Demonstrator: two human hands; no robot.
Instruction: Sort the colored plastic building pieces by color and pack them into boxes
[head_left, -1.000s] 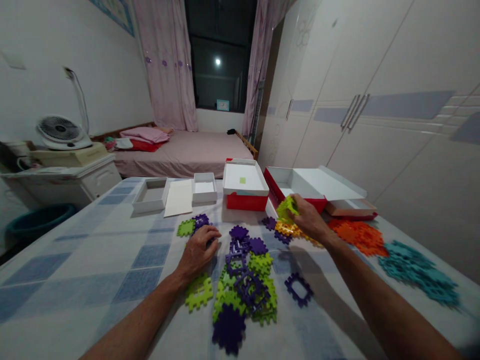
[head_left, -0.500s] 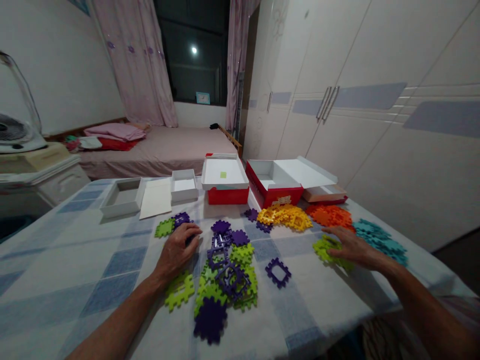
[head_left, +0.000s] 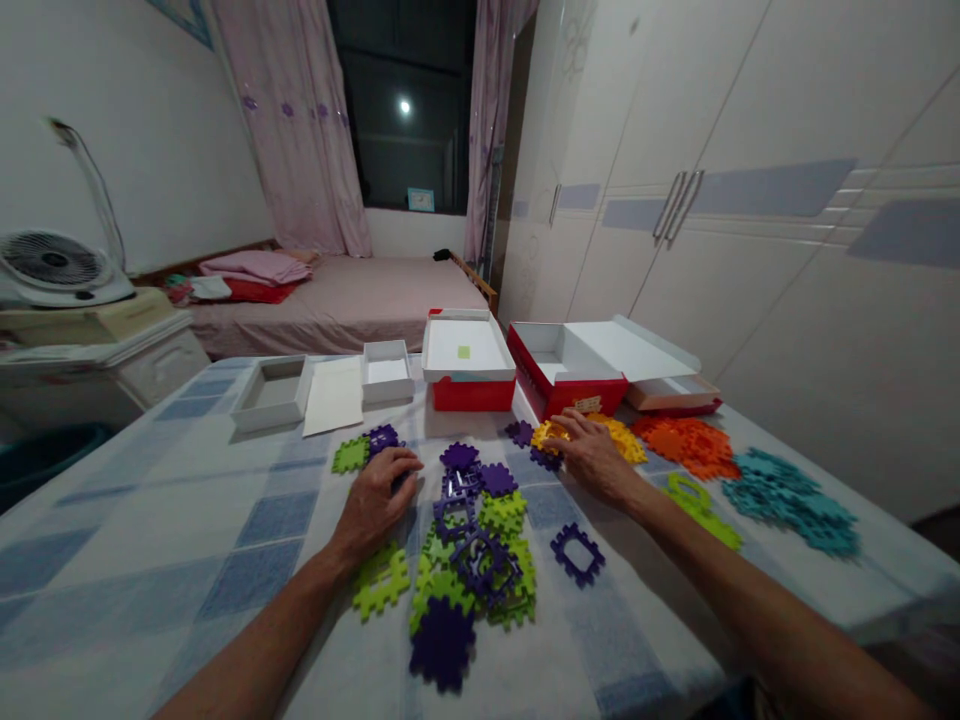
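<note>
Orange pieces (head_left: pixel 690 446) lie in their own pile on the tabletop (head_left: pixel 187 560), and so do the teal pieces (head_left: pixel 791 500) beside them. From my far seat, I would call that part done. Yellow pieces (head_left: pixel 627 440) make a third pile, just in front of the open red box (head_left: pixel 574 398). What looks left is the mixed heap (head_left: pixel 444 582) in the middle, with green and purple on top of each other.

My right hand (head_left: pixel 591 452) is on the yellow pile, part open with bent fingers; I can't tell if it grips one. My left hand (head_left: pixel 379 492) rests left of the heap, loosely curled, and I can't tell if anything is under it.

I count three one-colour piles, one big heap, one purple frame (head_left: pixel 579 576) alone, two small boxes (head_left: pixel 388 388), one card (head_left: pixel 334 395) and two red boxes. At least two green pieces (head_left: pixel 714 526) lie near the teal pile. The piled pieces overlap too much to count.
</note>
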